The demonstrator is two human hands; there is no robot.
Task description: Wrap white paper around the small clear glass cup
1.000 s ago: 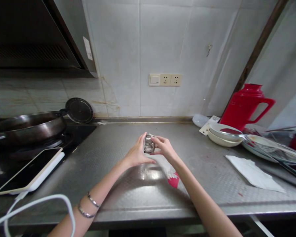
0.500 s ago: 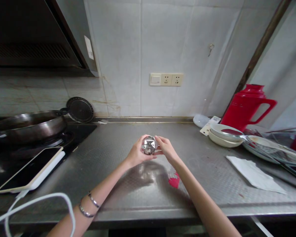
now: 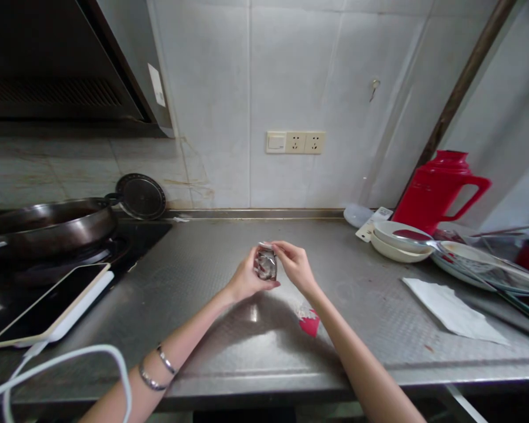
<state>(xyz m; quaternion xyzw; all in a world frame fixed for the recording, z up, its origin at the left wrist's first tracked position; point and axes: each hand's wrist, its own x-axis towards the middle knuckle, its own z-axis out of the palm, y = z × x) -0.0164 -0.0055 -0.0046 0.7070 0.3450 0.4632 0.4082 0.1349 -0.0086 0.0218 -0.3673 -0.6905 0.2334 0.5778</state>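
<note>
My left hand [image 3: 249,278] is wrapped round a small shiny object [image 3: 265,265], glassy and silvery with reflective facets, perhaps a little jar. It is held above the steel counter. My right hand [image 3: 293,263] pinches at the object's upper right edge, with thumb and fingertips pressed together there. Whether a lid or film is between those fingertips is too small to tell. A jagged pink-red patch [image 3: 309,325] lies on the counter below, beside my right forearm.
On the left are a phone [image 3: 48,305] with a white cable [image 3: 101,350] and a pan [image 3: 48,226] on the cooktop. To the right stand a red thermos jug [image 3: 436,191], stacked bowls [image 3: 399,249], plates with utensils, and a white tissue [image 3: 454,311].
The object has turned in my left hand, so its bright square face no longer shows. My right fingers have shifted from its right side to its upper edge.
</note>
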